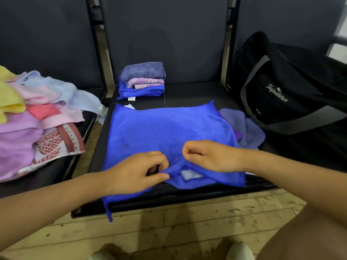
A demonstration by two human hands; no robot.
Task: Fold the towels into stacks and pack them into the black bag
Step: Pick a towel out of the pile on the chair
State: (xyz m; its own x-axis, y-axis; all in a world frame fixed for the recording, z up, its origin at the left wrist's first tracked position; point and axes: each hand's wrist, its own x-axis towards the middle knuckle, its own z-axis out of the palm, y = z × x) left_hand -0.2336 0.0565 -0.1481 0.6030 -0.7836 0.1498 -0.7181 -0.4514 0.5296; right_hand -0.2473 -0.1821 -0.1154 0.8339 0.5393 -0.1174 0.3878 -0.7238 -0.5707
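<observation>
One blue towel (165, 132) is spread flat on the black seat (191, 94), its near edge pinched by two hands — the left hand (137, 171) and the right hand (210, 156). Three folded towels are stacked behind in one stack (142, 79). One black bag (285, 87) sits to the right — an unfolded pile (33, 117) is heaped left.

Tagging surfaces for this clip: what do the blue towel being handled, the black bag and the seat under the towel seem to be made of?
Blue towel: looks like microfibre, matte with a short fuzzy nap and a stitched edge. Black bag: likely woven synthetic such as nylon, faintly shiny, with grey webbing straps. Seat: smooth dark padding, probably faux leather, though the look leaves that open.
</observation>
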